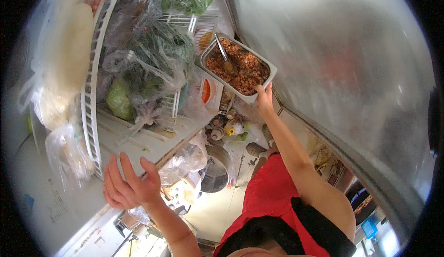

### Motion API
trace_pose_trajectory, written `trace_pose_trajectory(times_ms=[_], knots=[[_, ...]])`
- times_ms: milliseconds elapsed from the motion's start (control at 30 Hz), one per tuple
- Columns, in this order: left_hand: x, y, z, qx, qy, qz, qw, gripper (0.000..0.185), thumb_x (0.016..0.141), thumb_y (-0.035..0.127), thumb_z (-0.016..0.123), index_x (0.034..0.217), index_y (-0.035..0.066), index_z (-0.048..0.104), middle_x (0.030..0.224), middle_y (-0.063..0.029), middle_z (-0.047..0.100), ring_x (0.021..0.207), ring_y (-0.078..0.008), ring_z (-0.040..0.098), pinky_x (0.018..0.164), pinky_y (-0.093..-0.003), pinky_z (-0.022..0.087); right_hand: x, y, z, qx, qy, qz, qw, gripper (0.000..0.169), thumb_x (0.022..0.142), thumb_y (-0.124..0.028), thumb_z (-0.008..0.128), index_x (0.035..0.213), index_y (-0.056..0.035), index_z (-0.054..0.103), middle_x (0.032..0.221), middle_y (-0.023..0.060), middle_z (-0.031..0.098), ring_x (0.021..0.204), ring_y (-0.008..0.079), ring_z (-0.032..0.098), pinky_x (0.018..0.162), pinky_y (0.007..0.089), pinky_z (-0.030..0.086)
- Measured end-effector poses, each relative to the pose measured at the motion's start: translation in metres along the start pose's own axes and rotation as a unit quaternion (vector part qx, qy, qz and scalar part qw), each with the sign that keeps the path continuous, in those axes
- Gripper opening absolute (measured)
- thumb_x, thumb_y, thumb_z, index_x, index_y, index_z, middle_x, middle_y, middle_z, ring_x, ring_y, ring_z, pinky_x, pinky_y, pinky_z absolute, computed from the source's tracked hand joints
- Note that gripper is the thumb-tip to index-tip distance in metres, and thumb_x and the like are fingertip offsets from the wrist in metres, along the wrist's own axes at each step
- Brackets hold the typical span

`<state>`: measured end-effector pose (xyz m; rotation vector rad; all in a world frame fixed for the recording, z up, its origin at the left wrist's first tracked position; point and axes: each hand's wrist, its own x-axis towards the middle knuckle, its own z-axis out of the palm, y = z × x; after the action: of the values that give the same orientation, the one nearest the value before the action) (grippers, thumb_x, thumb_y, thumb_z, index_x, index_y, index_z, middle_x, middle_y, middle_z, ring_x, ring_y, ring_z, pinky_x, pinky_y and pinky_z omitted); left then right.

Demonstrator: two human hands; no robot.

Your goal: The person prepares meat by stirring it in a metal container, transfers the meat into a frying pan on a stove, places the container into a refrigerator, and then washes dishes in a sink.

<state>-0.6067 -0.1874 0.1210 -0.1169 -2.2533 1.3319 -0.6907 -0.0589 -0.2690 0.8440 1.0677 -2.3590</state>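
My right hand (265, 99) grips the near corner of a rectangular metal pan (247, 97), its thumb over the rim. The pan holds a reddish-brown minced food (248, 66), and a metal spoon (222, 48) rests in it with its handle past the rim. My left hand (130, 186) is raised empty, fingers apart, beside a white wire shelf (93, 83) of an open refrigerator. Clear plastic bags of leafy greens (159, 45) and a pale green vegetable (119, 99) lie inside the refrigerator, left of the pan.
A large metal door (329, 48) stands at the right. Bagged white food (69, 153) is at the left. Below the refrigerator's edge are bottles (234, 127), a dark round pot (216, 168) and plastic bags (184, 161). A container of red food (207, 91) sits near the pan.
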Motion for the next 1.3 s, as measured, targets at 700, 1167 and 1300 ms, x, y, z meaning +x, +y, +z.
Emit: trace_pose_trajectory(times_ms=[700,1167,1300], knots=[[-0.136,0.215,0.146,-0.647,-0.366,-0.023,0.669,0.037,0.079,0.013,0.061,0.115,0.005,0.056,0.122,-0.0127,0.051,0.111,-0.0341,0.049,0.095,-0.0455,0.038,-0.004,0.125,-0.100,-0.079,0.043,0.135,0.987,0.070,0.083,-0.009,0.052,0.145,-0.0099,0.021,0.123,0.0053,0.049,0.109,0.0174,0.048,0.091,0.0318,0.041],[-0.211,0.205,0.171,-0.652,-0.456,-0.065,0.602,0.032,0.080,0.012,0.061,0.111,0.004,0.058,0.118,-0.0142,0.053,0.106,-0.0355,0.050,0.090,-0.0457,0.041,0.203,0.140,0.068,-0.100,-0.087,-0.055,0.990,0.061,0.080,-0.009,0.055,0.138,-0.0086,0.036,0.116,0.0084,0.056,0.100,0.0192,0.054,0.085,0.0326,0.045],[-0.228,0.213,0.176,-0.657,-0.476,-0.065,0.581,0.034,0.081,0.012,0.060,0.113,0.004,0.056,0.117,-0.0136,0.054,0.105,-0.0345,0.051,0.091,-0.0448,0.041,0.250,0.139,0.113,-0.126,-0.130,-0.034,0.983,0.061,0.083,-0.018,0.055,0.139,-0.0138,0.033,0.113,0.0066,0.056,0.102,0.0198,0.053,0.080,0.0354,0.045]])
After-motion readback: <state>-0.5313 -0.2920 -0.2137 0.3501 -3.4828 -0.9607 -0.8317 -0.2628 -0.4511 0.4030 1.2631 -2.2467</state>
